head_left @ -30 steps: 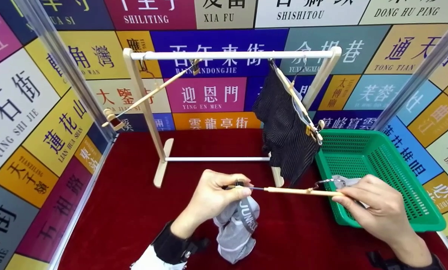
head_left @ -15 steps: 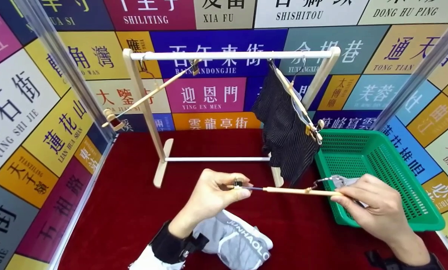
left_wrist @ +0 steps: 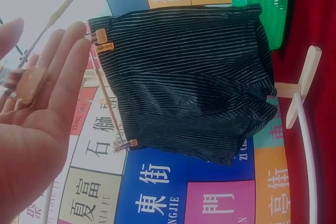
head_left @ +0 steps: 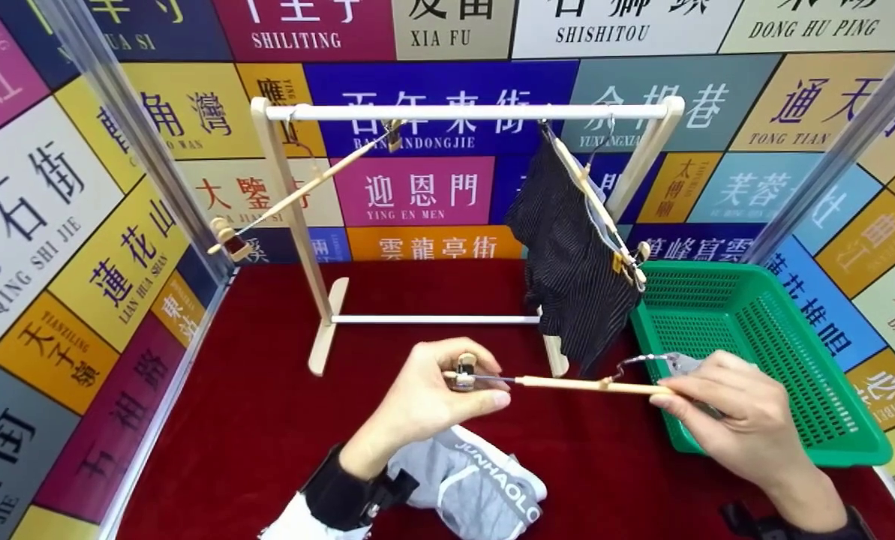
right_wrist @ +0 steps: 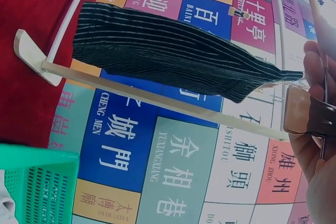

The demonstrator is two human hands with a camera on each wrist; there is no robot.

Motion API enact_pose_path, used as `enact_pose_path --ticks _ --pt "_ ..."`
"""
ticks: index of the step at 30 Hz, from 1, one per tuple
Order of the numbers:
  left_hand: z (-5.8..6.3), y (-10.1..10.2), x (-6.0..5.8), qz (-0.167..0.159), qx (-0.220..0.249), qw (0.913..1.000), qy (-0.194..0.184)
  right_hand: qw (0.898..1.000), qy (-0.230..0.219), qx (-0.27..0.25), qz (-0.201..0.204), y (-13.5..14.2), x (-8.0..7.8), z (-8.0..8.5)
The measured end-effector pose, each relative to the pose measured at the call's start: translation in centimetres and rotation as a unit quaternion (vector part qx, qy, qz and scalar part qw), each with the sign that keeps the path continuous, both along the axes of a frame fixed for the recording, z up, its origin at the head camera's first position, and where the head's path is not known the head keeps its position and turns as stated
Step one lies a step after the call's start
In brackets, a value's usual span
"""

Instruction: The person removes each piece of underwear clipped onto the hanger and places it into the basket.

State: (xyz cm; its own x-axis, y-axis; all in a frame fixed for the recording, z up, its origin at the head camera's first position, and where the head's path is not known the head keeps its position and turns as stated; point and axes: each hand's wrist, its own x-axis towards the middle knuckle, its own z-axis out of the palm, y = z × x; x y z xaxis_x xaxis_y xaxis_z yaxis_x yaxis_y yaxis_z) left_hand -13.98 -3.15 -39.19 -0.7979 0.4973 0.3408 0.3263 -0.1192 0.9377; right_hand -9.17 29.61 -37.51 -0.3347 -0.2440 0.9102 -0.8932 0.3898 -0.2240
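Observation:
In the head view a clip hanger (head_left: 567, 385) is held level above the table. My right hand (head_left: 747, 427) pinches the right part of its wooden bar between thumb and fingers. At the other end, a clip (head_left: 465, 371) lies against the fingers of my left hand (head_left: 424, 394), whose thumb stands apart. The left wrist view shows that clip (left_wrist: 31, 85) across nearly straight fingers. Another clip (right_wrist: 296, 111) is beside the right hand in the right wrist view. Grey boxer briefs (head_left: 485, 487) with a lettered waistband lie below the left hand.
A wooden rack with a white rail (head_left: 462, 112) stands behind the hands. Black striped shorts (head_left: 575, 247) hang from a hanger on its right, and a bare clip hanger (head_left: 308, 187) hangs on its left. A green basket (head_left: 867, 450) sits at the right on red cloth (head_left: 267, 450).
The grey boxer briefs hung bunched below my left hand, then dropped and spread out on the cloth. My left thumb has moved away from the clip. The hanger shifted slightly left.

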Motion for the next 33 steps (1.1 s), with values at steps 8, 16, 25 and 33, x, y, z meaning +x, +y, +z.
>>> enact_pose_path --ticks 8,16,25,33 --pt "-0.2 0.6 0.4 -0.003 0.026 0.9993 -0.025 1.0 0.01 0.009 0.003 -0.7 -0.4 0.1" --pt "-0.3 0.3 0.7 -0.02 0.018 0.999 -0.037 1.0 0.003 0.013 0.008 -0.6 -0.5 0.0" --pt "-0.8 -0.7 1.3 -0.018 0.038 0.9984 -0.037 0.999 -0.026 0.026 0.004 -0.1 -0.5 -0.5" --pt "-1.5 -2.6 1.9 0.015 0.047 0.9985 -0.025 0.998 -0.049 0.03 -0.017 1.0 -0.5 -1.1"
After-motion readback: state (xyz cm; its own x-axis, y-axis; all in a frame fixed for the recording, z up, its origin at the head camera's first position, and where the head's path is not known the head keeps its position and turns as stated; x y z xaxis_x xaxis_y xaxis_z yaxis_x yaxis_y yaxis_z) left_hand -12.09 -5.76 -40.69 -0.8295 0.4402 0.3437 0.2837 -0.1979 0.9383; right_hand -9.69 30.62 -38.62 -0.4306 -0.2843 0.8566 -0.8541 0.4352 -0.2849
